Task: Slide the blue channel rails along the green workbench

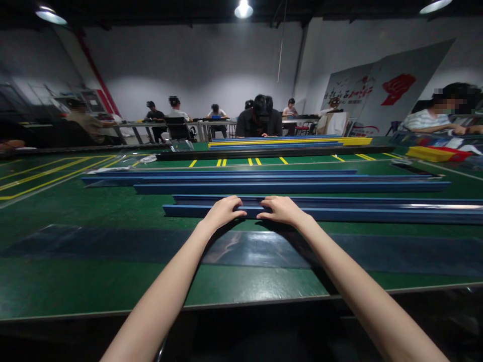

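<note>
A long blue channel strip (362,215) with raised edges lies across the green table in front of me. My left hand (223,211) is closed over it, thumb on the near edge and fingers reaching over to the far side. A short way to the right, my right hand (284,210) grips the same channel strip in a like manner. Between the hands a short stretch of the strip shows. Closer to me lies a flat, clear plastic strip (241,249), with both forearms passing above it.
More blue strips (294,188) lie just beyond, parallel to mine. Farther back are a black strip (279,152) and yellow strips (241,144). A phone-like dark object (413,170) and a yellow tray (426,154) are at right. A co-worker (259,118) sits opposite.
</note>
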Demonstrator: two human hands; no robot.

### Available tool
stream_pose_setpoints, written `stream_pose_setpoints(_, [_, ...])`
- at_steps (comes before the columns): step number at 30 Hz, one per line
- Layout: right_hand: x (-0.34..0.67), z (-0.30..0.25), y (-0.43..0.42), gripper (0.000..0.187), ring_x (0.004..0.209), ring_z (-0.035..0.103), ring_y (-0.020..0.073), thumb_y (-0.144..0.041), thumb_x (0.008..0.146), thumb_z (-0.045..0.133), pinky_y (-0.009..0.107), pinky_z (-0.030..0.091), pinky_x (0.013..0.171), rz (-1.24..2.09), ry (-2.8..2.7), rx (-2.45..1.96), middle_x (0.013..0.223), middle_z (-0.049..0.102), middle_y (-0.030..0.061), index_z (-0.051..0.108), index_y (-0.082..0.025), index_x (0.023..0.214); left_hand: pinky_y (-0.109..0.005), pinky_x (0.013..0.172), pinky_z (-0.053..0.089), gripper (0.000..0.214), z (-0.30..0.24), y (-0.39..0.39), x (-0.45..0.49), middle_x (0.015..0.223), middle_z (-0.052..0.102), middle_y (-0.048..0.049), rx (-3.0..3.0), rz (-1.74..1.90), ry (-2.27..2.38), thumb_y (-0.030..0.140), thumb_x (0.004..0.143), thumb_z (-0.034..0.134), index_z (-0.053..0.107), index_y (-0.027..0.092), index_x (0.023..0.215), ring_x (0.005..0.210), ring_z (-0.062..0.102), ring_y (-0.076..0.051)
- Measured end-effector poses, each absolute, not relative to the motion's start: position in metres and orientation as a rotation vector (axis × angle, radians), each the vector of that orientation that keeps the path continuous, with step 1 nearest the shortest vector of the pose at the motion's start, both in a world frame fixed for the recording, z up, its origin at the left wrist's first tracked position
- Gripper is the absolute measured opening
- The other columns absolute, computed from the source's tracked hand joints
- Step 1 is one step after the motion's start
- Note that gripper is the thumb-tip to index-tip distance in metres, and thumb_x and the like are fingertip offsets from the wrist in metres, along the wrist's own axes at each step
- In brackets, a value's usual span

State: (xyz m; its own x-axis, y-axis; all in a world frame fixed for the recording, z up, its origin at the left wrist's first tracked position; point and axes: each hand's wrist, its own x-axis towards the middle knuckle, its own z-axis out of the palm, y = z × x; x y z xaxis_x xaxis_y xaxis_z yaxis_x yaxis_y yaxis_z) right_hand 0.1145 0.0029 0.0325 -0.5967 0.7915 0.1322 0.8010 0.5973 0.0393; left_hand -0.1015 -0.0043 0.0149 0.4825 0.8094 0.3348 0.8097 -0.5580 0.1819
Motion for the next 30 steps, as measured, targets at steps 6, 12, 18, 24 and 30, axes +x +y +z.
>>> stream_pose_setpoints(6, [0.115, 0.024, 0.002, 0.038, 0.082, 0.058, 0.0148, -0.048, 0.086, 0.038, 0.023, 0.03, 0.059, -0.151, -2.701, -1.322, 0.094, 0.062, 0.0045, 0.063, -0.02, 0.083, -0.022, 0.059, 0.037, 0.026, 0.022, -0.008, -0.11, 0.077, 0.056, 0.0014, -2.584, -0.626, -1.519, 0.043, 0.075, 0.06, 0.053, 0.019, 0.072, 0.07, 0.053, -0.013])
stream_pose_setpoints(12, [0.115, 0.023, 0.001, 0.04, 0.079, 0.058, 0.0142, -0.048, 0.087, 0.035, 0.023, 0.029, 0.057, -0.151, -2.677, -1.306, 0.09, 0.062, 0.0038, 0.063, -0.02, 0.081, -0.023, 0.061, 0.037, 0.029, 0.019, -0.007, -0.112, 0.075, 0.054, 0.001, -2.576, -0.644, -1.519, 0.046, 0.075, 0.058, 0.051, 0.019, 0.071, 0.07, 0.051, -0.014])
stream_pose_setpoints(18, [0.12, 0.027, -0.002, 0.037, 0.077, 0.058, 0.0146, -0.045, 0.086, 0.038, 0.024, 0.028, 0.057, -0.166, -2.686, -1.312, 0.089, 0.064, 0.0047, 0.064, -0.02, 0.077, -0.024, 0.063, 0.037, 0.029, 0.015, -0.01, -0.107, 0.076, 0.055, 0.0001, -2.581, -0.649, -1.453, 0.046, 0.078, 0.055, 0.05, 0.019, 0.072, 0.073, 0.051, -0.014])
stream_pose_setpoints(24, [0.133, 0.03, -0.008, 0.037, 0.076, 0.059, 0.0156, -0.044, 0.083, 0.04, 0.025, 0.028, 0.056, -0.191, -2.66, -1.385, 0.087, 0.066, 0.0052, 0.065, -0.02, 0.071, -0.022, 0.062, 0.037, 0.025, 0.018, -0.015, -0.097, 0.08, 0.058, -0.0002, -2.621, -0.663, -1.346, 0.043, 0.08, 0.055, 0.053, 0.019, 0.076, 0.074, 0.052, -0.013])
stream_pose_setpoints(30, [0.147, 0.031, -0.006, 0.03, 0.076, 0.059, 0.0168, -0.042, 0.08, 0.046, 0.025, 0.027, 0.055, -0.218, -2.635, -1.469, 0.086, 0.068, 0.0048, 0.065, -0.022, 0.067, -0.022, 0.061, 0.036, 0.025, 0.023, -0.016, -0.103, 0.08, 0.058, 0.0002, -2.607, -0.589, -1.378, 0.043, 0.078, 0.058, 0.055, 0.018, 0.075, 0.073, 0.054, -0.013])
